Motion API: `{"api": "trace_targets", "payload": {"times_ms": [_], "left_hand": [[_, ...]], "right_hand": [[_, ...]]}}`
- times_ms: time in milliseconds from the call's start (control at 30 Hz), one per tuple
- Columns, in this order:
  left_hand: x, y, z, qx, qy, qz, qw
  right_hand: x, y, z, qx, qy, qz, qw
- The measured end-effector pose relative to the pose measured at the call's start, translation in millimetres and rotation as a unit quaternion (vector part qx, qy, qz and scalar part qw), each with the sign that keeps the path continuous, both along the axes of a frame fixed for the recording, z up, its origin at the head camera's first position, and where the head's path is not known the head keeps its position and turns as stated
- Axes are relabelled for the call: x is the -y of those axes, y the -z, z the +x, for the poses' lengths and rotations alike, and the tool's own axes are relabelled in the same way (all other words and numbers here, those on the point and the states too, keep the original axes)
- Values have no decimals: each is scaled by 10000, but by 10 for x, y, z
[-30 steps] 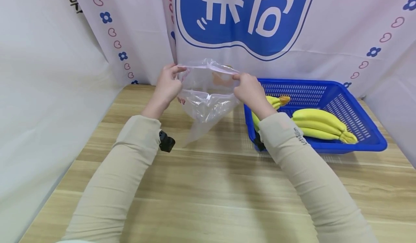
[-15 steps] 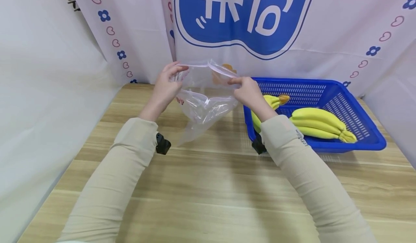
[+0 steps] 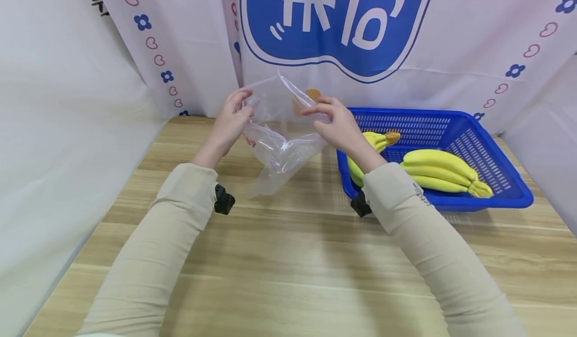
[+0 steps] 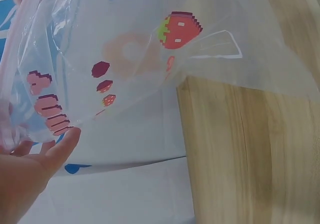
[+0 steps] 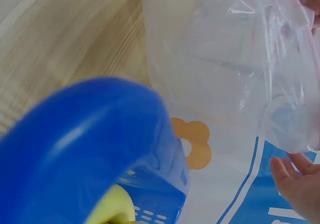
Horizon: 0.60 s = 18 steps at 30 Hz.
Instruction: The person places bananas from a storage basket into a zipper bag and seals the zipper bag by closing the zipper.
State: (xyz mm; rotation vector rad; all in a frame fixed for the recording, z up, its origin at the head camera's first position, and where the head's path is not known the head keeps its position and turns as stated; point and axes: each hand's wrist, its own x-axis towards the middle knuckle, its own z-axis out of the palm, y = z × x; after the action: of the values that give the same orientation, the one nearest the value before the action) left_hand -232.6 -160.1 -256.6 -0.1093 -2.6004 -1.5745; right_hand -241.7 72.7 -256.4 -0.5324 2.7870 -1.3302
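Head cam: both hands (image 3: 288,121) pinch plastic bag (image 3: 281,141) rim, mouth up, long axis vert.

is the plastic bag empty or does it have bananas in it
Empty: the clear plastic bag hangs limp between both hands, and the bananas lie in the blue basket.

Lighting is bright and even, pretty flat overall, with only soft shadows under the arms on the wooden table (image 3: 288,257). The head view bends noticeably at its edges, fisheye style. In the right wrist view the blue basket (image 5: 95,149) is a close-up blur, and the clear plastic bag (image 4: 150,49) catches mild glare.
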Motion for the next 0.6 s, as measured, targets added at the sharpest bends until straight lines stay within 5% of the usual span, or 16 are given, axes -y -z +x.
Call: {"api": "trace_targets", "payload": {"times_ms": [300,600], "left_hand": [[2,23,-13,-81,-84,20,9999],[-9,16,-8,22,-137,-22,9999]], "right_hand": [[-8,-71,54,-418,-89,-377,9984],[-317,-124,59,-347,375,-467,9976]]}}
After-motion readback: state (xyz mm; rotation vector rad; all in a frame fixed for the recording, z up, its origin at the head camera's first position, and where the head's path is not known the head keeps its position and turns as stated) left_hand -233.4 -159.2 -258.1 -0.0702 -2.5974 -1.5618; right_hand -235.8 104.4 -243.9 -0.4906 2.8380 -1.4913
